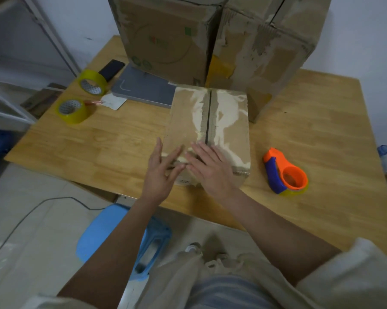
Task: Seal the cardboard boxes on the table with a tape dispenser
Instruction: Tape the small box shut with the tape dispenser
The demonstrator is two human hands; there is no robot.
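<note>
Your left hand [160, 172] and right hand [210, 168]: grips spread flat on small worn brown cardboard box [228, 121]; orange-and-blue tape dispenser [285, 172] on wooden tabletop [322, 134], right of right hand, apart.

Both hands [183, 169] press flat on the small box [228, 121].

A wooden table [322, 141] is standing against a pale wall [83, 21]. The floor [20, 230] is looking light and smooth, and a thin cable [32, 210] is lying across it. A blue stool [105, 226] is sitting by the table. A white metal rack [47, 34] is leaning at the left.
</note>
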